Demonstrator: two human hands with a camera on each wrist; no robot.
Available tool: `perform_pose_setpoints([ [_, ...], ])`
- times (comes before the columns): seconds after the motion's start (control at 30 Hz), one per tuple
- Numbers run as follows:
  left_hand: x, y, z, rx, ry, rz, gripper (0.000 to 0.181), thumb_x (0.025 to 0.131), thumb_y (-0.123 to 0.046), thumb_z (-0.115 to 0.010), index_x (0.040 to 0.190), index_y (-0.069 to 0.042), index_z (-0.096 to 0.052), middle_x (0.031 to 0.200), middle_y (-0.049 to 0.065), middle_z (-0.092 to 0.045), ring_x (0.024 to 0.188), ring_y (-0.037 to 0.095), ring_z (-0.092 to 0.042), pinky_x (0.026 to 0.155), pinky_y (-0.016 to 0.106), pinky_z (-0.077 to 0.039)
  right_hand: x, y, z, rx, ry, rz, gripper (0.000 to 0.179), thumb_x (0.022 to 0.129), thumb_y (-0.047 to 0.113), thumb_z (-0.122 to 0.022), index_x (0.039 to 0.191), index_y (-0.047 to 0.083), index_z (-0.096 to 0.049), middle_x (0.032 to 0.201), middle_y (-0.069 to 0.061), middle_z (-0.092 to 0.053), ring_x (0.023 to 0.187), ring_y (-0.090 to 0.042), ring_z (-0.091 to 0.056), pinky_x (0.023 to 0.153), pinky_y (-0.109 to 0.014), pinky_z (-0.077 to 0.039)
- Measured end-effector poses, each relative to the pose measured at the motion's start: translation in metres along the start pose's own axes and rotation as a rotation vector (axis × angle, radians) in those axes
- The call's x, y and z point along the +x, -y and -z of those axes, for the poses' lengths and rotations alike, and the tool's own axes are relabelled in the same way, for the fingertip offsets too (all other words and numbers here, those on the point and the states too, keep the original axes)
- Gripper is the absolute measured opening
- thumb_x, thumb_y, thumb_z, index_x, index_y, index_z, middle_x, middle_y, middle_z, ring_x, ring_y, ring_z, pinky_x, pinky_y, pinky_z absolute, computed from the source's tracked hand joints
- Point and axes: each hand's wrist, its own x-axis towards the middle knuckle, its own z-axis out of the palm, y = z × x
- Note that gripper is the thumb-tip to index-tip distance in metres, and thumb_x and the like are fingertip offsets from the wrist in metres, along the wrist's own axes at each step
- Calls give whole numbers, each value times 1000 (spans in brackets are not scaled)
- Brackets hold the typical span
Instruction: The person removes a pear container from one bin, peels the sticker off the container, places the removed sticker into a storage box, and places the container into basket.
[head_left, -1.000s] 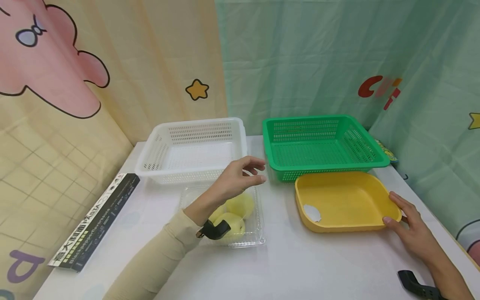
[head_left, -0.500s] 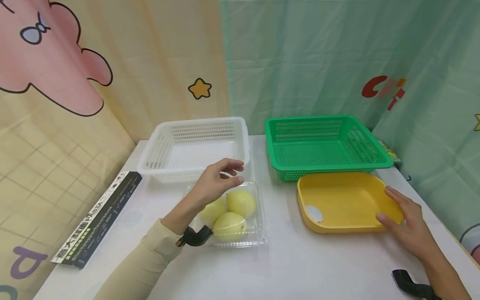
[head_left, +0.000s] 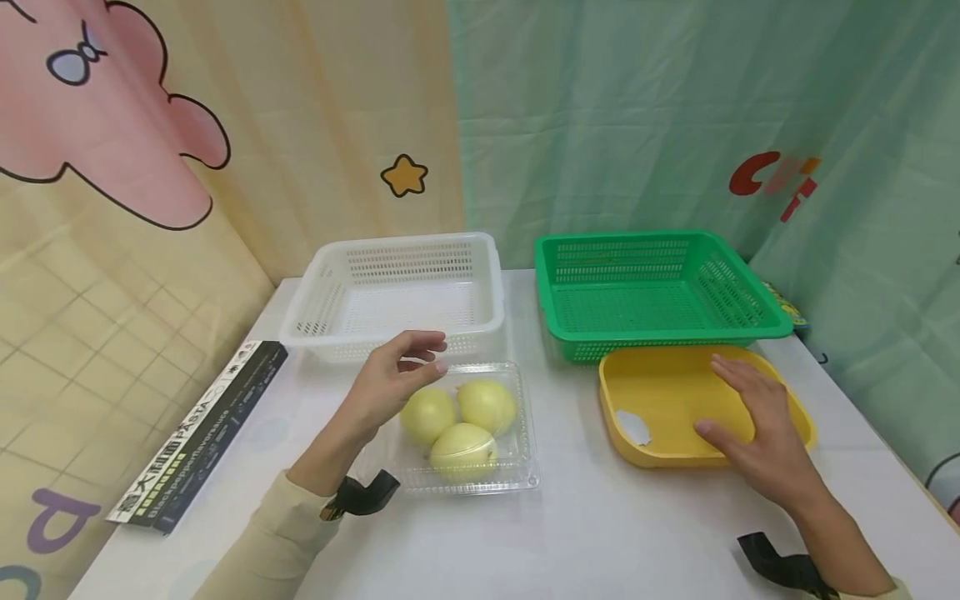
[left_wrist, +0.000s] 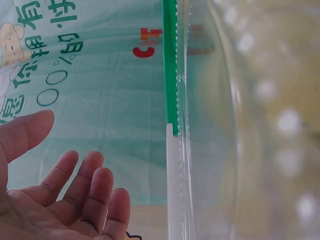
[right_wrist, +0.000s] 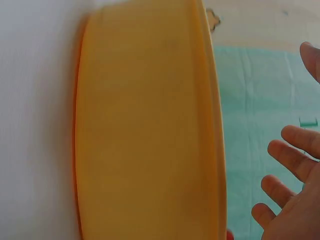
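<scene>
My left hand (head_left: 386, 379) hovers over the left side of a clear plastic clamshell box (head_left: 517, 467), fingers loosely bent and holding nothing. Several round yellow-green fruits (head_left: 486, 407), perhaps pears or apples, sit inside that box. In the left wrist view the box's clear wall (left_wrist: 210, 150) is close beside the loosely bent fingers (left_wrist: 95, 200). My right hand (head_left: 765, 437) is above the right part of a yellow plastic basin (head_left: 660, 400), thumb and fingers spread with nothing between them. The right wrist view has the basin's outer wall (right_wrist: 145, 125) beside the spread fingers (right_wrist: 292, 160).
Behind the clamshell stands a white perforated basket (head_left: 405, 312). A green perforated basket (head_left: 622, 304) stands behind the basin, close to its back rim. At the left edge lies a long black-and-white pasta box (head_left: 202, 433). A colourful packet (head_left: 787, 308) is partly hidden behind the green basket.
My right hand has let go of the yellow basin's right rim and moved left over it. My left hand has drawn back left, uncovering the fruits in the clamshell.
</scene>
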Motion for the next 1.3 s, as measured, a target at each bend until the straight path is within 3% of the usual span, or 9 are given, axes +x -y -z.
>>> perform_pose_setpoints([
  [0.2, -14, 12, 10, 21, -47, 17, 42, 88, -19, -64, 128, -11, -54, 125, 8, -60, 111, 23, -54, 96, 37, -45, 10, 27, -28, 32, 50, 154, 85, 71, 5, -78, 144, 17, -38, 149, -6, -39, 137, 2, -20, 105, -5, -13],
  [0.47, -31, 23, 23, 33, -127, -2, 45, 88, -20, -65, 129, -9, -52, 129, 10, -56, 119, 26, -49, 105, 48, -38, 23, 51, -61, 99, 116, 259, 87, 69, 8, -80, 144, 9, -36, 146, -15, -38, 137, -10, -24, 108, -8, -15],
  [0.67, -43, 38, 31, 51, -165, 12, 47, 88, -23, -65, 130, -7, -51, 132, 10, -54, 123, 27, -48, 107, 47, -37, 26, 65, -85, 132, 159, 280, 88, 71, 13, -80, 146, 10, -34, 146, -12, -38, 133, -17, -28, 107, -8, -16],
  [0.8, -54, 47, 35, 61, -188, 50, 48, 89, -23, -65, 130, -6, -50, 134, 11, -53, 125, 28, -47, 108, 47, -37, 24, 72, -100, 143, 200, 265, 89, 73, 17, -79, 147, 13, -31, 147, -10, -37, 131, -21, -31, 106, -15, -23],
  [0.93, -63, 55, 38, 74, -190, 113, 50, 90, -26, -64, 133, -7, -48, 137, 12, -50, 129, 32, -45, 107, 48, -38, 19, 77, -112, 133, 277, 221, 88, 76, 26, -77, 148, 12, -28, 148, -8, -35, 133, -24, -32, 105, -33, -31],
  [1.07, -71, 62, 39, 67, -175, 161, 53, 90, -29, -63, 136, -9, -45, 142, 12, -46, 132, 37, -42, 106, 49, -40, 17, 79, -121, 132, 342, 178, 87, 78, 33, -75, 148, 13, -27, 151, -7, -33, 137, -28, -31, 106, -48, -30],
  [1.3, -81, 74, 38, 41, -144, 201, 60, 90, -32, -62, 142, -11, -38, 148, 15, -36, 133, 46, -37, 103, 55, -40, 11, 80, -129, 180, 408, 137, 88, 79, 34, -74, 148, 11, -26, 151, -6, -31, 137, -27, -30, 104, -54, -34],
])
